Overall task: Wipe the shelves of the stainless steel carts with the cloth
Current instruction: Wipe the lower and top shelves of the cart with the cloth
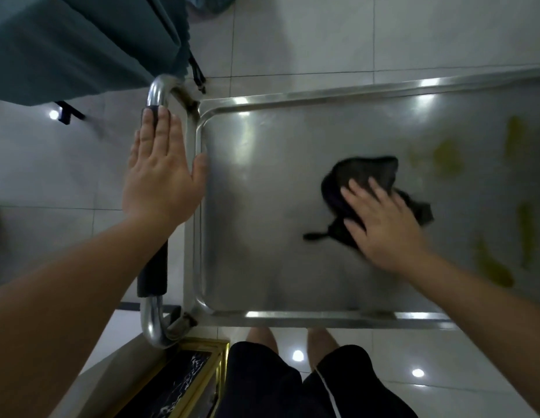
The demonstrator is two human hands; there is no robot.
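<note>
Stainless steel cart shelf (262, 206), yellow-green smears (448, 159) at right. Dark cloth (362, 179) lay mid-shelf, pressed flat under right hand (386, 224), fingers spread. Left hand (160, 170) rested flat, unclenched, on padded handle (152, 276).

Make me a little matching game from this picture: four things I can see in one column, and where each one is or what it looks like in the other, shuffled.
Things:
1. cloth
2. left hand
3. yellow-green smears
4. handle grip

Descriptions:
A. resting flat on the cart's handle
B. black sleeve around a steel tube
C. dark, pressed under the right hand
D. on the right part of the shelf, not yet wiped

Pairs: 1-C, 2-A, 3-D, 4-B
</note>
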